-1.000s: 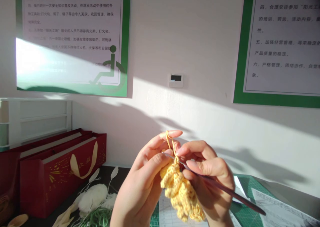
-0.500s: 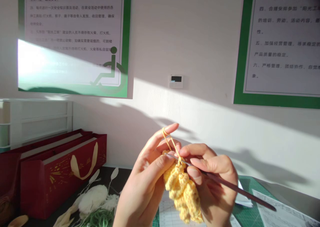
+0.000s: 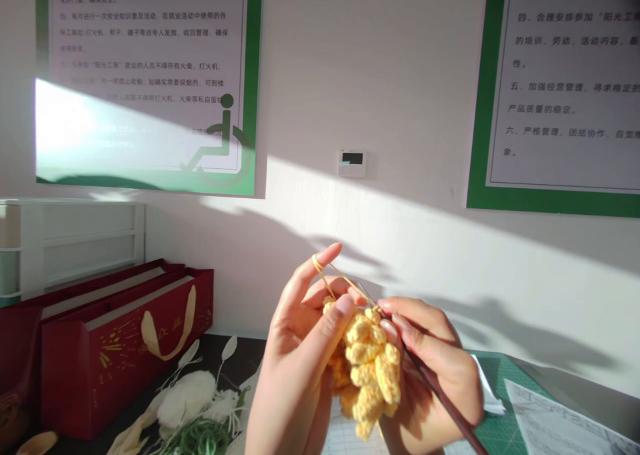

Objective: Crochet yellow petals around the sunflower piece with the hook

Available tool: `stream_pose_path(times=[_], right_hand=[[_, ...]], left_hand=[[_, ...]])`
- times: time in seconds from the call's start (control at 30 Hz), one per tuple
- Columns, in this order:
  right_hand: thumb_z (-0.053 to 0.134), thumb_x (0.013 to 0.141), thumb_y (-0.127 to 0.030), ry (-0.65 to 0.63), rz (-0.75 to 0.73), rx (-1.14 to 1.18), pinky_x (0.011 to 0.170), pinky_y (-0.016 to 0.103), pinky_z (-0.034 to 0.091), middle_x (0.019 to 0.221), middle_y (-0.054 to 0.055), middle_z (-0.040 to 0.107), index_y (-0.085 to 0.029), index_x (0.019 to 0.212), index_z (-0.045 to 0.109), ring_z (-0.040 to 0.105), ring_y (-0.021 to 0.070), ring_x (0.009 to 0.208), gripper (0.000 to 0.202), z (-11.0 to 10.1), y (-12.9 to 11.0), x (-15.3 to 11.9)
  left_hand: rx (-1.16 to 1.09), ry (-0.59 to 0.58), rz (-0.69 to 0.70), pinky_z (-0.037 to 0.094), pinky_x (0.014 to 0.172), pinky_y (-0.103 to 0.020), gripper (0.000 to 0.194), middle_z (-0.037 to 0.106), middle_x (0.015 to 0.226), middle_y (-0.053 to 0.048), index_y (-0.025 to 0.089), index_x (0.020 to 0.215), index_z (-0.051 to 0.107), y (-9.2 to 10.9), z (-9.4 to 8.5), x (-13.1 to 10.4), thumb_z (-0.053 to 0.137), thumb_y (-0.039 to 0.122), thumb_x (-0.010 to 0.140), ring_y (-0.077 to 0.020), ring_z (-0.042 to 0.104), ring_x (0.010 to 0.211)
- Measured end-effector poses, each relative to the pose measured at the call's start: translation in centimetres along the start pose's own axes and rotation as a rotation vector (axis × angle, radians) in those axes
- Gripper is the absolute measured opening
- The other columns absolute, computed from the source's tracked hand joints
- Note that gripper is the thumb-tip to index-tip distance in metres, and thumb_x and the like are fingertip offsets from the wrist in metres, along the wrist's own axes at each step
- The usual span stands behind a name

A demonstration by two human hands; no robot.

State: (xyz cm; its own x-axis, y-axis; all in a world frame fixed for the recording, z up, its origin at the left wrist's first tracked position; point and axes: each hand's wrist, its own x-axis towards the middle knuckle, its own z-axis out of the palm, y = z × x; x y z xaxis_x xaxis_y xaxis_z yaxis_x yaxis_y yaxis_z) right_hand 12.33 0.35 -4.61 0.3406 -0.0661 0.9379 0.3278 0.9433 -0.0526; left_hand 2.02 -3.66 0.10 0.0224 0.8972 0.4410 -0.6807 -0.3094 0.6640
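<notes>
A bumpy yellow crochet piece hangs between my two hands. My left hand pinches its upper edge between thumb and fingers, and yellow yarn loops over the raised index finger and runs down to the work. My right hand is closed round a crochet hook with a dark handle. The metal tip of the hook points up at the top of the piece, beside the taut yarn. The right fingertips touch the edge of the crochet there.
Red gift bags stand at the left before a white drawer unit. White yarn and green yarn lie on the dark table. A green cutting mat with printed sheets is at right. Posters hang on the wall.
The hook has turned steeper, its tip now upward and its handle lower. My left index finger has shifted slightly left, and the crochet piece has turned, showing more of its bumps.
</notes>
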Motion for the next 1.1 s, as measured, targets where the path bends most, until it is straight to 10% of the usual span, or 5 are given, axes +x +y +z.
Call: stream_pose_path(times=[0.6,0.8,1.1], right_hand=[[0.06,0.098,-0.035,-0.073,0.805,0.61,0.053,0.019,0.041,0.069,-0.004,0.055,-0.023,0.084,0.058,0.051,0.0077,0.058,0.019,-1.5,-0.5,3.0],[0.077,0.085,-0.039,-0.009,1.225,0.823,0.053,0.02,0.043,0.073,-0.004,0.058,-0.021,0.079,0.06,0.053,0.0075,0.058,0.025,-0.5,-0.5,2.8],[0.075,0.086,-0.037,-0.108,1.056,0.901,0.056,0.022,0.046,0.077,-0.005,0.055,-0.026,0.088,0.053,0.053,0.0089,0.061,0.024,-0.3,-0.1,2.4]], left_hand=[[0.177,-0.237,-0.038,0.049,0.064,-0.02,0.035,0.07,0.082,-0.005,0.026,0.125,0.071,1.0,-1.9,1.3,0.073,0.022,0.09,-0.0137,0.063,0.072],[0.18,-0.315,-0.02,0.052,0.062,-0.024,0.068,0.068,0.089,-0.003,0.026,0.138,0.061,0.6,-2.4,1.7,0.087,0.018,0.076,-0.0181,0.069,0.076],[0.156,-0.257,-0.06,0.051,0.064,-0.025,0.06,0.065,0.091,-0.003,0.026,0.133,0.061,0.8,-2.1,1.4,0.084,0.019,0.078,-0.0162,0.066,0.074]])
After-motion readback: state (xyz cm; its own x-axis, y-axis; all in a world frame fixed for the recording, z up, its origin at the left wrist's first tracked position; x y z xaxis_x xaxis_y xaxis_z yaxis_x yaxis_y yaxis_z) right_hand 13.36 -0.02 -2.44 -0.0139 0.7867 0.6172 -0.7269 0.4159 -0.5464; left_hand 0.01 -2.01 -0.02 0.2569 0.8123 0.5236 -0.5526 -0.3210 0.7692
